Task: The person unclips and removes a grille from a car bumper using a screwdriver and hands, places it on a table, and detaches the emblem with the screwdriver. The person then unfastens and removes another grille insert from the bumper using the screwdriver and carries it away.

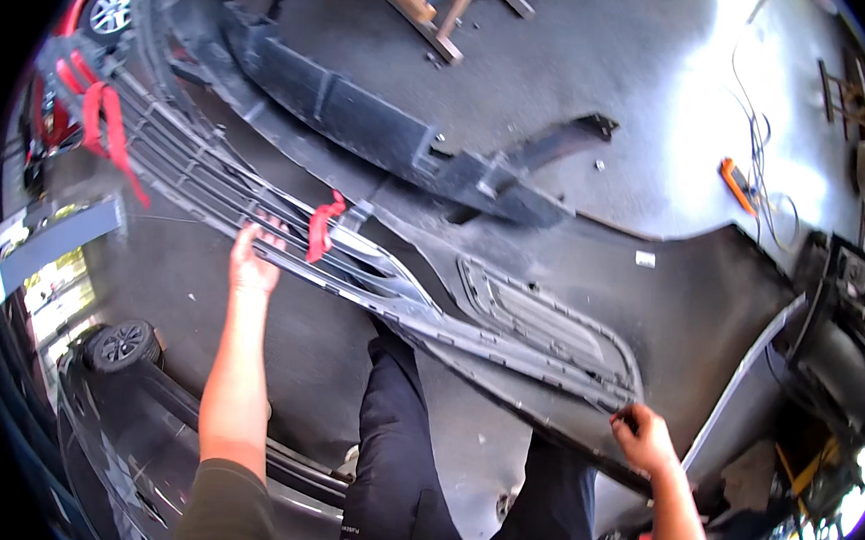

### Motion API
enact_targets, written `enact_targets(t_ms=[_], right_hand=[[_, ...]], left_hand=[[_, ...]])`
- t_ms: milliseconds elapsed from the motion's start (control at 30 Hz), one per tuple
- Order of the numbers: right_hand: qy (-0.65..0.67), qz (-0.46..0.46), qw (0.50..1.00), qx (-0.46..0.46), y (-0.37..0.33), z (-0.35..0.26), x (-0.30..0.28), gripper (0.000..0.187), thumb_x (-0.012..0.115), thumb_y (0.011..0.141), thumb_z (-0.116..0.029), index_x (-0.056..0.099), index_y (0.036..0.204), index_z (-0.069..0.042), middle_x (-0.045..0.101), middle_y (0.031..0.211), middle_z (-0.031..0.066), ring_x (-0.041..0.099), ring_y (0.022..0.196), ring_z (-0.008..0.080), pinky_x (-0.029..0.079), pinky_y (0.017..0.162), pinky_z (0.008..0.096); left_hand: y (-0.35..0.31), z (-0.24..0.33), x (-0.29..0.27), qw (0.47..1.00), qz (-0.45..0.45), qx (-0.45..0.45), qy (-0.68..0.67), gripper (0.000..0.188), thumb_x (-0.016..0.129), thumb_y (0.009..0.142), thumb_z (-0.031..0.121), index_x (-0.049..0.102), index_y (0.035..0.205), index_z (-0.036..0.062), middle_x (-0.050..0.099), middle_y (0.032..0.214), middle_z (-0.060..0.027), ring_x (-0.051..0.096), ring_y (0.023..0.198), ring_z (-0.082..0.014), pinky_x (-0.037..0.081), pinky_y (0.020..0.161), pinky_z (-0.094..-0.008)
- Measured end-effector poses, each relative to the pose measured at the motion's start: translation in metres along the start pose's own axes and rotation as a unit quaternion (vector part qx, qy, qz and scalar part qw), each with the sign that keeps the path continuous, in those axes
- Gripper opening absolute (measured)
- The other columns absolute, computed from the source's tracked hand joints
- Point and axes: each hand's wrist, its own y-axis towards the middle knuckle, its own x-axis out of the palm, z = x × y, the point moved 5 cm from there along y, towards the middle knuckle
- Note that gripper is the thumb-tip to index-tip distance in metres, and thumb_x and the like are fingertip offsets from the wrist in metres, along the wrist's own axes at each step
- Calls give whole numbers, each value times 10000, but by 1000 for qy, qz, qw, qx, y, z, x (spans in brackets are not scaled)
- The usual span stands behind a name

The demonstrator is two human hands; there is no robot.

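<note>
A long black car bumper grille (341,286) with slatted bars slants across the view from upper left to lower right. My left hand (257,251) grips its near edge, fingers curled up around the bars. At the grille's right end, my right hand (644,437) has its fingers pinched at the tip; the exact hold is partly hidden. Red tape strips (108,125) hang from the grille's left part, and another red strip (324,227) is tied just right of my left hand. Behind and under the grille lies a large dark bumper cover (593,266), its inner side showing.
A wooden stand (440,15) is at the far middle. An orange tool (736,186) with a cable lies on the floor at the right. A loose wheel (124,346) and a dark car panel (145,441) are at the lower left. A red car (74,19) stands at the upper left.
</note>
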Motion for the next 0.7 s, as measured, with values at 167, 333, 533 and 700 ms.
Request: enact_targets(t_ms=[167,333,533,700], right_hand=[[69,20,997,38,-13,5,1,252,730,917,-218,711,1045,-2,745,885,185,737,825,281,575,791,395],[15,79,997,8,1,1,-4,252,726,934,-230,669,988,10,693,959,246,685,938,426,542,836,474],[1,13,1000,-10,5,4,-27,228,676,940,-143,637,1125,-16,728,979,239,720,961,422,558,866,494],[-43,-13,999,21,12,26,-50,245,683,938,-160,632,1139,-30,738,976,231,725,965,429,563,866,488]], left_hand=[[3,-14,-7,1000,7,-15,17,387,743,906,153,650,1279,115,659,1273,-40,598,1249,-214,466,1099,-414],[-16,-20,5,997,-19,-62,46,508,725,945,239,587,1419,123,579,1414,-77,543,1350,-301,441,1126,-501],[-2,-7,-21,998,-12,-56,37,533,630,1026,245,510,1528,111,507,1555,-123,453,1471,-314,356,1224,-554],[15,-24,-35,991,-87,-101,4,552,539,1064,210,449,1556,-24,485,1607,-177,406,1521,-281,276,1264,-468]])
